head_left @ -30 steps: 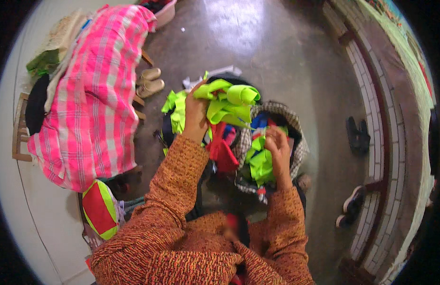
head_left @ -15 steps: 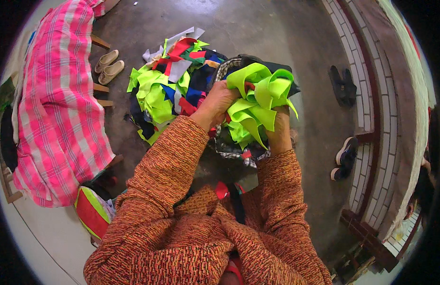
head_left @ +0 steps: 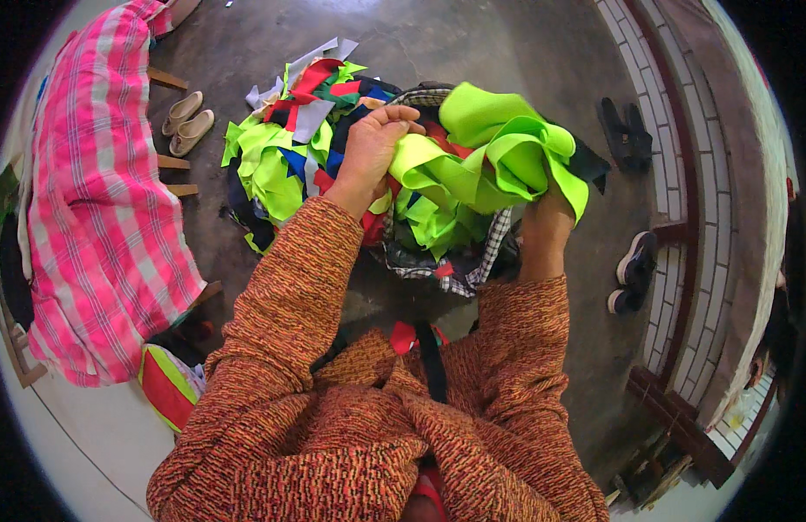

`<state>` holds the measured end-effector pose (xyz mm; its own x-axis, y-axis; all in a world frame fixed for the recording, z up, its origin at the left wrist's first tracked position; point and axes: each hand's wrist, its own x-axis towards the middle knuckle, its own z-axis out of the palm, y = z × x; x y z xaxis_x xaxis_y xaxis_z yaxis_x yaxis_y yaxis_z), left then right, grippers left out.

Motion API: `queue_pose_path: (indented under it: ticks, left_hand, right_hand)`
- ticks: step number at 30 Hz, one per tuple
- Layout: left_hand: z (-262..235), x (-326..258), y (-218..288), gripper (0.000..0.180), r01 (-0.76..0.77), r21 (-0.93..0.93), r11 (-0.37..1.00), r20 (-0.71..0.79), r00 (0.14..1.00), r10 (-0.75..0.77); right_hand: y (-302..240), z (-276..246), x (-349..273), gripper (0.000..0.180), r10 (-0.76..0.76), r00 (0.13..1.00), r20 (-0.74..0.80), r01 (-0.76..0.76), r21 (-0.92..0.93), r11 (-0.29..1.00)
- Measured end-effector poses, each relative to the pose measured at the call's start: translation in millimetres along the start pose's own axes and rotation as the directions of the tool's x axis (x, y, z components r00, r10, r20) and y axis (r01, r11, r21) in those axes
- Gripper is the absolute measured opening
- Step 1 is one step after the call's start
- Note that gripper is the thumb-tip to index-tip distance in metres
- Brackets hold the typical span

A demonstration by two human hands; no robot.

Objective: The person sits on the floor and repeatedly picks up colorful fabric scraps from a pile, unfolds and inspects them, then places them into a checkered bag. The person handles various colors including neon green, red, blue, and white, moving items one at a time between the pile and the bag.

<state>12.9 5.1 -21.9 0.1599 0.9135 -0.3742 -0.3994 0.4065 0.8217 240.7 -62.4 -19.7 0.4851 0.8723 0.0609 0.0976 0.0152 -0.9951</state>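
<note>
My left hand (head_left: 372,150) is closed, thumb against fingers, at the left end of a bunch of lime-green fabric scraps (head_left: 490,165). The other end of the bunch drapes over my right hand (head_left: 549,224), which grips it from below; its fingers are hidden under the cloth. Beneath the scraps stands an open bag with a black-and-white checked edge (head_left: 490,252), holding more green and red pieces. To the left of the bag lies a heap of mixed fabric scraps (head_left: 277,165) in green, red, grey, blue and black.
A bed or bench under a pink checked cloth (head_left: 107,200) runs along the left, with beige shoes (head_left: 191,130) beside it. Black sandals (head_left: 627,135) and dark sneakers (head_left: 634,270) lie by the white-brick base (head_left: 681,200) on the right. A red-and-lime bag (head_left: 170,387) sits lower left.
My hands have moved apart, the left one leftward and the right one rightward. Between them the green scraps have spread wider, showing more of the bag below.
</note>
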Motion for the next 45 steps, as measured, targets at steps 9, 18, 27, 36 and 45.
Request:
queue_pose_path:
  ticks: [9,18,27,36,45]
  left_hand:
    - [16,-8,10,0.023,0.06,0.037,0.997,0.152,0.986,-0.065]
    - [28,-19,13,0.046,0.064,0.338,0.939,0.313,0.933,-0.176]
    - [19,-10,22,0.034,-0.048,0.507,0.861,0.211,0.975,-0.069]
    - [-25,13,48,0.026,-0.153,0.037,0.987,-0.021,0.988,0.154]
    - [-41,23,47,0.025,-0.133,-0.245,0.961,0.034,0.989,0.145]
  right_hand:
    - [-19,14,-2,0.026,0.075,0.995,-0.06,-0.035,0.499,0.866]
    - [-6,13,-3,0.017,0.262,0.95,0.167,-0.31,0.438,0.844]
    - [-40,25,-3,0.017,0.312,0.95,-0.032,-0.287,0.307,0.907]
    - [-35,24,1,0.011,0.169,0.984,-0.054,-0.147,0.289,0.946]
    - [-13,17,4,0.026,0.171,0.962,0.214,-0.03,-0.538,0.843]
